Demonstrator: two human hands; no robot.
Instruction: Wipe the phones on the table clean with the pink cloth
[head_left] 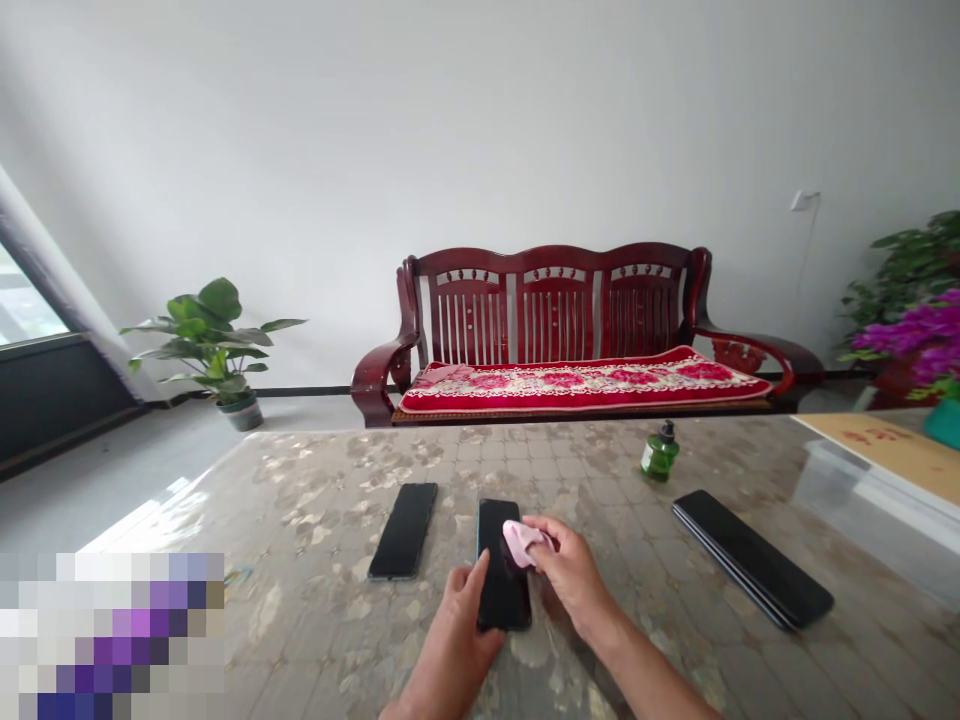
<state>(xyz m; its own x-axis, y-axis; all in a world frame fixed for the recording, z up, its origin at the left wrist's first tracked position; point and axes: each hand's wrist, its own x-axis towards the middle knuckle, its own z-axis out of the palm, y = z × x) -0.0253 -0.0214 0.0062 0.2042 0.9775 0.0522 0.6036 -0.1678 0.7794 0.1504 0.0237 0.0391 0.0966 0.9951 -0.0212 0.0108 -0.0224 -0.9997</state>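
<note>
A black phone [504, 590] lies on the patterned table cover [337, 640] in front of me. My left hand [461, 625] grips its left and lower edges, with the thumb along the left side. Pinched in my right hand [568, 565] is a pink cloth [519, 543], which touches the upper right part of the phone's screen. Another black phone [403, 530] lies flat to the left. Over on the right, a stack of black phones [754, 560] rests at a slant.
A green pump bottle [660, 452] stands beyond the stack. At the right edge are a clear plastic box [862, 500] with a tan board [892, 445] and purple flowers [911, 335]. Behind the table stand a red wooden bench [555, 315] and a potted plant [240, 410].
</note>
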